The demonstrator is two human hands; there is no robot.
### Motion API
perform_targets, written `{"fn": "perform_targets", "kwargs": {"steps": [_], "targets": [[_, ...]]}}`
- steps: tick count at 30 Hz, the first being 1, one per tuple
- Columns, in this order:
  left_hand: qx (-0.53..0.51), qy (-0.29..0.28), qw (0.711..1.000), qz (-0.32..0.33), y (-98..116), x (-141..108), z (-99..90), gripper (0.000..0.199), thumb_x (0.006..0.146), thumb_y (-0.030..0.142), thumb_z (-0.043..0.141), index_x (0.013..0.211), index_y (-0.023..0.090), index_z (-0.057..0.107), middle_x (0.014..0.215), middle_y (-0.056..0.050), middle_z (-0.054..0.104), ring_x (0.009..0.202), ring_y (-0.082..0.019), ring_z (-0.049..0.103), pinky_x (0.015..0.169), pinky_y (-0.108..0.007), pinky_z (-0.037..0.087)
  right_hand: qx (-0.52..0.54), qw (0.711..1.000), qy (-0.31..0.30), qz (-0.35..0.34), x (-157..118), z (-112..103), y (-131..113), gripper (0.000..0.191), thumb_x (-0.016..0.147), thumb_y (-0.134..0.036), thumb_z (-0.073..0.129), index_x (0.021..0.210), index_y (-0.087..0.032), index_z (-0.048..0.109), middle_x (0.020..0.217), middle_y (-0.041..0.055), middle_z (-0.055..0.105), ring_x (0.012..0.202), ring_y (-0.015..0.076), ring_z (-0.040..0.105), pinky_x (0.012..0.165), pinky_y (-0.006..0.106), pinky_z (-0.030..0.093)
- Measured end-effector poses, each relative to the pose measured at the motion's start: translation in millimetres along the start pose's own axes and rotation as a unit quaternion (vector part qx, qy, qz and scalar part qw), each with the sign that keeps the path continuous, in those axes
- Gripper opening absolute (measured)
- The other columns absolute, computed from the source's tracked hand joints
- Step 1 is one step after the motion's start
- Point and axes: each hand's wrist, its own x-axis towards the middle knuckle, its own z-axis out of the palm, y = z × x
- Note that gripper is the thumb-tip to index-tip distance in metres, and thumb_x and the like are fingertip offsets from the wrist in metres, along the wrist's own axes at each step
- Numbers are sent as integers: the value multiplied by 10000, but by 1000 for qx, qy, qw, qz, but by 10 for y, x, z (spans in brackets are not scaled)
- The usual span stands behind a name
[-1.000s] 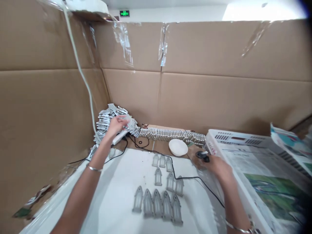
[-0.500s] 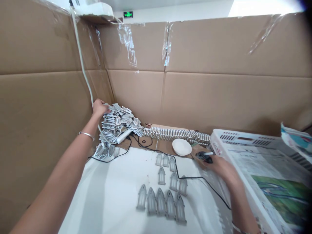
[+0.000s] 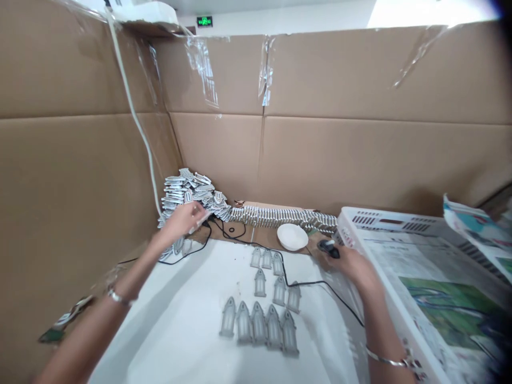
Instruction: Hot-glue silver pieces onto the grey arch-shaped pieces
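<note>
My left hand (image 3: 187, 216) is over the lower part of a heap of small grey frame-shaped pieces (image 3: 176, 192), its fingers pinched on a pale piece (image 3: 203, 217). At the right, my right hand (image 3: 346, 258) is closed on a small black tool (image 3: 328, 248) with a light top, beside a white bowl (image 3: 293, 237). Several grey arched pieces (image 3: 259, 322) lie in loose rows on the white sheet (image 3: 180, 320). A long row of thin pieces (image 3: 276, 217) stands along the back cardboard wall.
A white plastic crate (image 3: 400, 298) lined with printed paper stands at the right. Black cable (image 3: 308, 282) crosses the sheet, and a white cable (image 3: 134, 114) hangs down the left corner. Cardboard walls (image 3: 340, 160) rise at the back and left.
My left hand has moved from the top left of the heap down and right, with a pale piece now in its fingers. My right hand still holds the black tool. The view has shifted slightly.
</note>
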Motion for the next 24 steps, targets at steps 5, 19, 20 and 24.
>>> {"fn": "perform_targets", "kwargs": {"steps": [5, 19, 20, 24], "targets": [[42, -221, 974, 3, 36, -764, 1056, 393, 751, 593, 608, 708, 205, 648, 734, -62, 715, 717, -261, 655, 598, -282, 370, 0, 1000, -2, 16, 26, -29, -60, 385, 895, -432, 497, 1132, -207, 701, 1018, 160, 737, 915, 300, 691, 676, 311, 431], [249, -383, 889, 34, 330, -1412, 1183, 553, 624, 512, 733, 1043, 166, 627, 1070, -204, 703, 1014, -425, 646, 822, -457, 458, -34, 996, -57, 64, -43, -72, -108, 377, 851, -393, 549, 1045, -121, 723, 1021, 226, 720, 939, 347, 689, 683, 347, 453], [245, -386, 889, 31, 304, -1408, 1204, 549, 610, 499, 746, 1037, 176, 620, 1066, -188, 703, 1002, -409, 650, 809, -437, 462, -35, 996, -51, 60, -60, -96, -131, 372, 858, -390, 538, 1044, -126, 723, 1018, 221, 721, 932, 342, 691, 690, 348, 454], [230, -406, 884, 33, 216, -1332, 1244, 525, 573, 476, 775, 984, 197, 604, 1036, -129, 697, 975, -362, 641, 785, -381, 448, -17, 998, 9, 56, -142, -232, -255, 484, 891, -520, 471, 1072, -145, 718, 968, 205, 725, 903, 331, 687, 693, 345, 447]]}}
